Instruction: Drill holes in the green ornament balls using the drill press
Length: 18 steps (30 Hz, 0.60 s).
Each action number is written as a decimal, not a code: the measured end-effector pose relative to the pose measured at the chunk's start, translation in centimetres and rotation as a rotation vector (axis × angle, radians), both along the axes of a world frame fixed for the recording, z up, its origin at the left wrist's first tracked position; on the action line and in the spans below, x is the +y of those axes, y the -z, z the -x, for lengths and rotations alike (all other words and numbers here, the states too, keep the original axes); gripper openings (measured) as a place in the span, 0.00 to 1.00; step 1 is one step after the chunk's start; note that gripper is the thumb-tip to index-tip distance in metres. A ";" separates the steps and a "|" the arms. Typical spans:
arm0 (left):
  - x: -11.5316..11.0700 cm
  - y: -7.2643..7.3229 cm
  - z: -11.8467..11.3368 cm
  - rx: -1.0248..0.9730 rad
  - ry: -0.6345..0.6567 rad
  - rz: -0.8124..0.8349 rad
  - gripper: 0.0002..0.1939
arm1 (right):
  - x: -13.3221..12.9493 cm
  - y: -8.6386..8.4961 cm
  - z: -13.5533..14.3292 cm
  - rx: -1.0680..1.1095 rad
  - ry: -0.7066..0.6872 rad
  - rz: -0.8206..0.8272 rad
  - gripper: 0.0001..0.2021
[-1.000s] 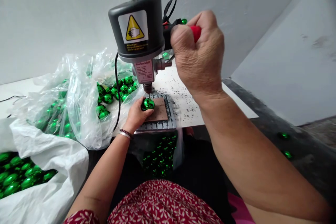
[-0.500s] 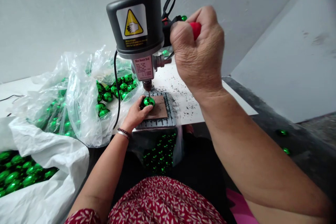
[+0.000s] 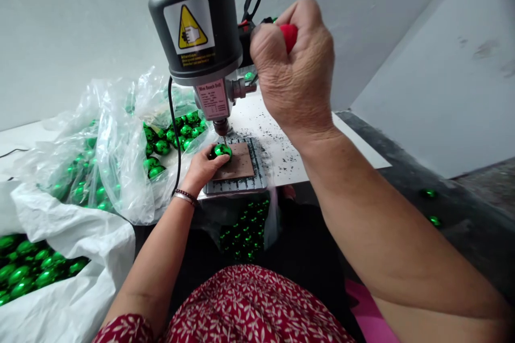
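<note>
A mini bench drill (image 3: 197, 37) with a dark grey motor housing stands on a white table. My right hand (image 3: 295, 75) is closed around its red-knobbed feed lever (image 3: 287, 36). My left hand (image 3: 203, 167) holds a shiny green ball (image 3: 222, 150) on a brown board (image 3: 237, 162) that lies on the drill's ribbed base plate (image 3: 237, 185). The drill bit (image 3: 222, 131) sits just above the ball, touching or nearly touching its top.
A clear plastic bag (image 3: 104, 155) full of green balls lies left of the drill. A white bag (image 3: 60, 268) with more balls is at lower left, another bag (image 3: 245, 230) hangs under the table edge. Black chips (image 3: 277, 144) litter the table. Two loose balls (image 3: 430, 206) lie at right.
The view has shifted slightly, so the drill and both hands sit a little higher and further left in frame. The drill bit stays over the ball; both grips are unchanged.
</note>
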State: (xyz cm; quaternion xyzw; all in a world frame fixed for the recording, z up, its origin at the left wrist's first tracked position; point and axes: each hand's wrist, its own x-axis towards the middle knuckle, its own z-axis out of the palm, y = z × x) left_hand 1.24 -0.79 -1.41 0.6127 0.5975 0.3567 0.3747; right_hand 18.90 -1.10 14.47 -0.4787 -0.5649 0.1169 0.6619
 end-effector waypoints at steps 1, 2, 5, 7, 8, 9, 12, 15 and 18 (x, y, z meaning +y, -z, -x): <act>0.1 0.0 0.0 0.006 0.007 0.001 0.20 | 0.0 0.0 0.0 0.002 -0.001 -0.005 0.18; 0.1 -0.1 0.0 0.020 0.010 0.003 0.21 | 0.0 0.0 0.0 0.003 0.001 -0.005 0.18; 0.3 -0.5 -0.4 0.095 0.002 -0.009 0.24 | 0.0 -0.1 0.0 0.000 0.008 0.010 0.18; 0.3 -0.6 -0.7 0.129 -0.003 -0.018 0.28 | 0.0 -0.1 0.0 -0.006 0.010 0.016 0.18; 0.3 -0.7 -0.9 0.133 -0.002 -0.011 0.30 | 0.0 -0.1 0.0 -0.006 0.009 0.015 0.18; 0.3 -0.6 -1.0 0.128 0.000 0.004 0.32 | 0.0 -0.1 0.0 -0.006 0.005 0.011 0.18; 0.2 -0.4 -1.1 0.091 0.011 0.057 0.35 | -0.2 0.2 0.1 -0.001 -0.003 0.009 0.17; 0.2 -0.2 -1.1 0.100 0.007 0.059 0.36 | -0.4 0.6 0.0 -0.016 0.008 -0.008 0.16; 0.1 -0.1 -1.0 0.092 -0.002 0.061 0.37 | -0.4 1.0 -0.1 -0.050 0.045 -0.022 0.15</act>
